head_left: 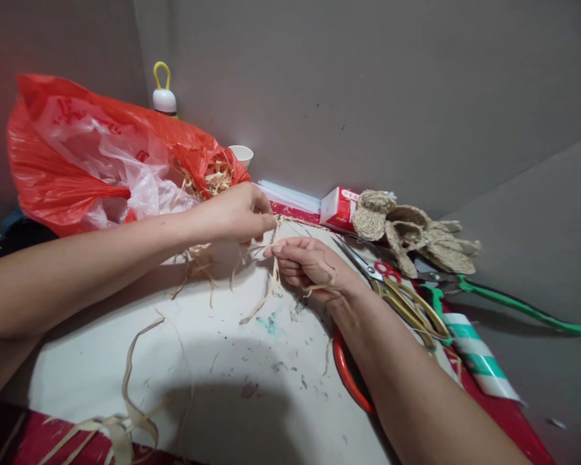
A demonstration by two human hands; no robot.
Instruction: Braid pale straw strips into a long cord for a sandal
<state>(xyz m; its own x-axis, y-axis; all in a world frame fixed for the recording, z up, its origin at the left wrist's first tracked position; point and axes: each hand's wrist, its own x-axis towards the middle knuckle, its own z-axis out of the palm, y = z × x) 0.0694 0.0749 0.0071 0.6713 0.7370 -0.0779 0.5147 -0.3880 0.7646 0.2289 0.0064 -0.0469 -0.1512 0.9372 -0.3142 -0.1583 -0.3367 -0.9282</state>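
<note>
My left hand [239, 210] is closed in a pinch on thin pale straw strands [271, 284] above a white work surface [213, 349]. Just to its right, my right hand [307, 265] has its fingers curled round the same strands, which hang down between the hands and trail onto the surface. The two hands almost touch.
A red plastic bag [77, 155] with straw shavings lies at the left. Scissors with gold handles [401, 297], green-handled shears [513, 307], woven straw pieces [411, 229], a small red-and-white box [339, 206] and a green-striped roll [479, 358] lie at the right. Loose straw strips [121, 420] curl near the front edge.
</note>
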